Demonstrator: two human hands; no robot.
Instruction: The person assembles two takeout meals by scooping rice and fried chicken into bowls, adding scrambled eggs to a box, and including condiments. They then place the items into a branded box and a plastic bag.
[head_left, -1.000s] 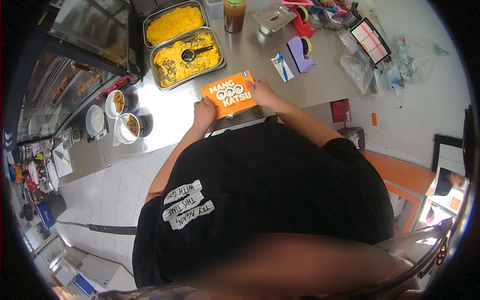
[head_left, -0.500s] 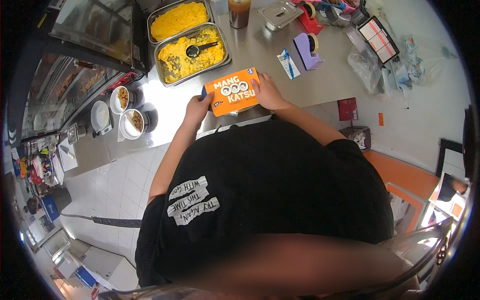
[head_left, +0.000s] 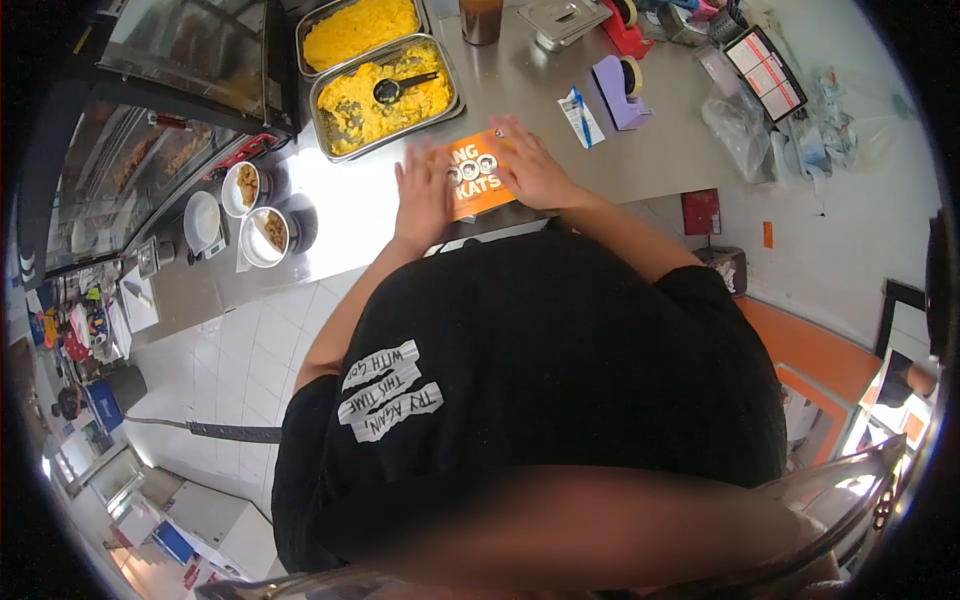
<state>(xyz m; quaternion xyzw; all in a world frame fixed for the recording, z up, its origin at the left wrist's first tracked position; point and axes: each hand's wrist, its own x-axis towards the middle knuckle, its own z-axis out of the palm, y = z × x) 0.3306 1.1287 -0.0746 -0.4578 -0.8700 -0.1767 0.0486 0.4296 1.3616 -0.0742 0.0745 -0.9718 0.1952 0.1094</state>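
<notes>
A flat orange cardboard box (head_left: 478, 180) with white lettering lay on the stainless steel counter (head_left: 650, 150), close to its near edge. Both hands pressed down on top of it. The left hand (head_left: 424, 190) lay flat with fingers spread over the box's left end, gripping nothing. The right hand (head_left: 532, 165) lay open, palm down, across the box's right end, fingers stretched out towards the far side. The middle of the box showed between the two hands.

Just beyond the box stood a rectangular steel pan of yellow food (head_left: 385, 95) with a dark ladle (head_left: 395, 88) resting in it, and a second steel pan of yellow food (head_left: 360, 30) behind that. To the right of the right hand lay a small white and blue packet (head_left: 579, 115) and a lilac tape dispenser (head_left: 622, 90). To the left, well apart, sat two small white bowls of brown food (head_left: 255, 210).
</notes>
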